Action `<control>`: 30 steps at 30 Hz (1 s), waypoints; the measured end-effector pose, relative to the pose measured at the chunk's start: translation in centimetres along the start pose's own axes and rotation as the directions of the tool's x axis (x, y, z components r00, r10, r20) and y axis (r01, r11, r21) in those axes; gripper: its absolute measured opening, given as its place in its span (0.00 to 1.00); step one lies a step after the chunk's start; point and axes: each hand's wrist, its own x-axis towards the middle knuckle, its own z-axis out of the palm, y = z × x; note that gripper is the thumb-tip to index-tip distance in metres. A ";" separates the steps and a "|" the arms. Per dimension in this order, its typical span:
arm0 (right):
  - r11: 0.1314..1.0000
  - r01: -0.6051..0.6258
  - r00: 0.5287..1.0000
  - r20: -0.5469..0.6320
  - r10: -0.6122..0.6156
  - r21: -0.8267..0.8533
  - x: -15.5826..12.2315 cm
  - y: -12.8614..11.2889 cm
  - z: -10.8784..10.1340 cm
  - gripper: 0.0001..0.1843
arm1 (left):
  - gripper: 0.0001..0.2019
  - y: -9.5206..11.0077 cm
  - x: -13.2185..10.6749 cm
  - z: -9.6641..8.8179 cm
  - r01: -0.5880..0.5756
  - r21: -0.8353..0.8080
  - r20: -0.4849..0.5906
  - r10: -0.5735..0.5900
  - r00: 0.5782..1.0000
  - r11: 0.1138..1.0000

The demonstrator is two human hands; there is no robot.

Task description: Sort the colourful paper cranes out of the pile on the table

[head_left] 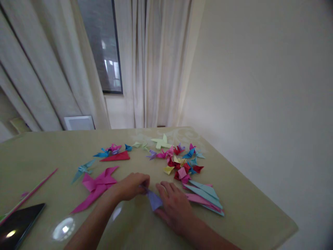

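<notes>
A small folded piece of purple paper [154, 200] lies between my two hands, low over the table's near middle. My left hand [135, 185] pinches its narrow left end between thumb and fingertips. My right hand [174, 205] rests against its wider right side, thumb below and fingers bent above; the fingers cover part of that edge. Just right of my right hand lies a stack of folded pink and light blue paper strips [208, 198]. Left of my left forearm sits a large magenta folded paper star [100, 184], partly behind the wrist.
Beyond my hands lies a cluster of small colourful origami pieces [182, 161], with a pale green paper star [162, 141] behind. A red folded paper [117, 156] and a light blue piece [83, 169] lie left. A dark tablet-like device [22, 222] and a thin pink stick [39, 185] occupy the left edge.
</notes>
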 end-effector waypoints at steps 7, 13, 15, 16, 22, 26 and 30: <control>0.952 0.236 0.813 -0.498 -0.303 -0.194 -5.2 2.6 -2.2 0.22 | 0.15 5.6 -1.2 -0.7 -0.284 -0.360 0.166 0.360 0.918 0.889; 0.993 -0.007 0.839 -0.540 0.072 0.120 -8.2 7.3 -4.4 0.12 | 0.14 1.2 -1.7 -1.9 0.091 -0.083 -0.082 -0.098 0.992 0.992; 0.951 -0.134 0.868 -0.430 0.249 0.280 -9.1 9.7 -4.9 0.16 | 0.15 -2.7 -2.5 -2.6 0.303 -0.002 -0.258 -0.293 0.921 0.953; 0.915 -0.204 0.880 -0.344 0.327 0.348 -9.5 10.8 -5.1 0.18 | 0.16 -4.7 -3.0 -2.8 0.391 0.021 -0.311 -0.366 0.877 0.920; 0.828 -0.430 0.804 -0.264 0.532 0.359 -9.8 15.1 -5.3 0.26 | 0.18 -11.9 -4.8 -2.6 0.551 0.077 -0.312 -0.504 0.805 0.831; 0.869 -0.358 0.801 -0.366 0.474 0.341 -7.5 13.6 -5.6 0.21 | 0.23 -12.3 -4.5 -2.2 0.551 0.048 -0.246 -0.524 0.815 0.833; 0.869 -0.221 0.882 -0.290 0.372 0.442 -3.9 9.1 -6.0 0.17 | 0.19 -10.9 -4.1 -2.5 0.490 0.012 -0.173 -0.481 0.859 0.872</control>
